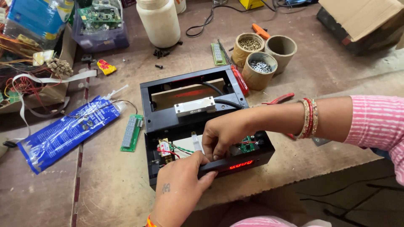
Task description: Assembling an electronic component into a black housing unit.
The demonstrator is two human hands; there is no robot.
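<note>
The worn brown surface [109, 185] carries an open black metal box with a lit red display [202, 126], lying in the middle, so its wiring is reachable. The left hand [181, 180] is closed around the front edge, steadying it. The right hand [223, 136] pinches something small inside (I cannot tell what), beside a small green circuit board [247, 145].
</note>
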